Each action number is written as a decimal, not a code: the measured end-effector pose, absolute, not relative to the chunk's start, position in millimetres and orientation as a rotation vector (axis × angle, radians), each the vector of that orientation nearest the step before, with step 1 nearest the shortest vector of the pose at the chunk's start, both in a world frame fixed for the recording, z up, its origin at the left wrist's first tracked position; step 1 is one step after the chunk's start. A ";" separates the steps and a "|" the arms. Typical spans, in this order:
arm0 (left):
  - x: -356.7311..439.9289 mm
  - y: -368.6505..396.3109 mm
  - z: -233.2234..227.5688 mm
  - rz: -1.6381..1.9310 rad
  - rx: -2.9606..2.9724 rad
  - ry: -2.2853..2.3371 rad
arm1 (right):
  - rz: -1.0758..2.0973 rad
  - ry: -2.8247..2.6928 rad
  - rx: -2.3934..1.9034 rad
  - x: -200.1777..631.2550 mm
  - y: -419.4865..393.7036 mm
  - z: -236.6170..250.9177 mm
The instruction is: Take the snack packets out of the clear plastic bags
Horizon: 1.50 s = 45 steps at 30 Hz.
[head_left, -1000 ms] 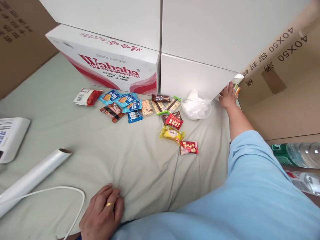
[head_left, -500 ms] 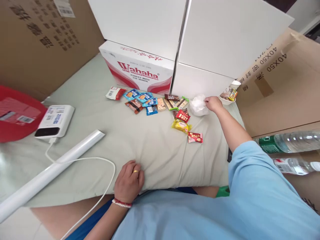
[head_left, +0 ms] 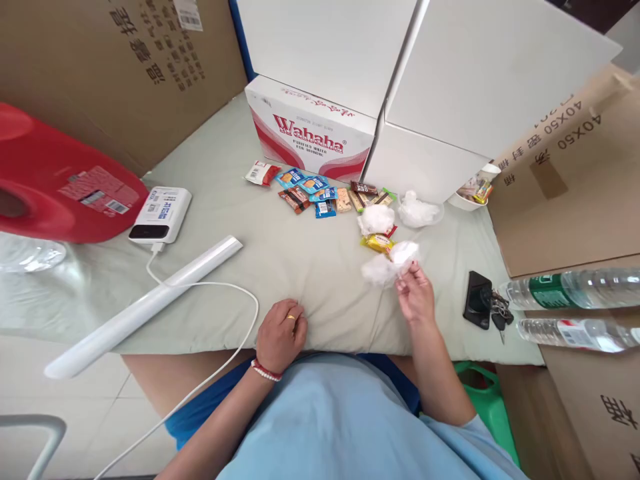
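Right hand (head_left: 416, 297) pinches crumpled white plastic (head_left: 384, 268) between fingertips, light film seemingly needing little grip. Left hand (head_left: 281, 335) rests curled on cloth (head_left: 330, 273), apparently propping body; palm hidden, cannot tell whether it holds anything. Just beyond plastic, yellow packet (head_left: 377, 243); farther from right hand, second white bundle (head_left: 376, 219) covers part of red packet (head_left: 391, 231).

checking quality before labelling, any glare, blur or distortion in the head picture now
All in the head view: filmy white plastic in the right hand looks washed out; a highlight runs along the white tube; big lettering on the Wahaha box is legible, fine print on the snack wrappers isn't; the red jug seems stretched near the left edge.
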<state>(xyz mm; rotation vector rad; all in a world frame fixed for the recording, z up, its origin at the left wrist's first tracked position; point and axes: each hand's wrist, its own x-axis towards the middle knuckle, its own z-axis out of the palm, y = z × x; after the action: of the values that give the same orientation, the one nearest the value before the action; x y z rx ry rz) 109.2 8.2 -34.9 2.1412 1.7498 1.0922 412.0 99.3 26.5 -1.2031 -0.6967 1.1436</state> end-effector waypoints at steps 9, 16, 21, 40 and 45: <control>133.3 15.1 6.4 1.119 1.751 1.391 | 1.065 -0.531 -1.374 398.6 32.6 18.7; 169.3 15.3 24.6 1.060 1.169 1.007 | 1.096 -1.273 -1.292 377.7 20.1 59.0; 160.0 13.2 19.9 0.997 0.920 1.081 | 0.946 -1.936 -1.183 349.1 8.7 51.5; 111.1 -16.8 11.3 1.026 0.767 1.444 | -0.178 -1.595 -1.640 490.2 261.1 90.4; 111.8 -22.4 9.5 1.029 0.816 1.507 | 0.072 -1.620 -1.760 470.3 268.4 83.4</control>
<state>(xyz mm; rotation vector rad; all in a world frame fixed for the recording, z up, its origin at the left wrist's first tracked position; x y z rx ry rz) 111.8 -22.4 9.5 0.8165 1.5066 1.0290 470.3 268.4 83.4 -1.7596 -1.6205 0.0724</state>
